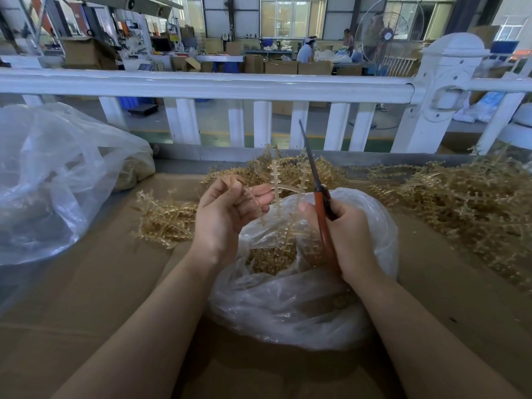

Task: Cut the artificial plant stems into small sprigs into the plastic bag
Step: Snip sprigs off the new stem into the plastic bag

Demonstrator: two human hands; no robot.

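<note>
My left hand (227, 217) pinches a pale tan artificial plant stem (277, 185) above the open mouth of a clear plastic bag (288, 300). Cut tan sprigs (270, 259) lie inside the bag. My right hand (348, 240) grips red-handled scissors (322, 214) just right of the stem, their blades pointing up and away, close together. Part of the stem hangs down between my two hands over the bag.
Piles of uncut tan stems lie on the cardboard-covered table (100, 283): a large heap at right (460, 203), one behind the bag (288, 168), a smaller one at left (164, 217). A big clear bag (51, 180) sits far left. A white railing (201, 84) borders the table's far edge.
</note>
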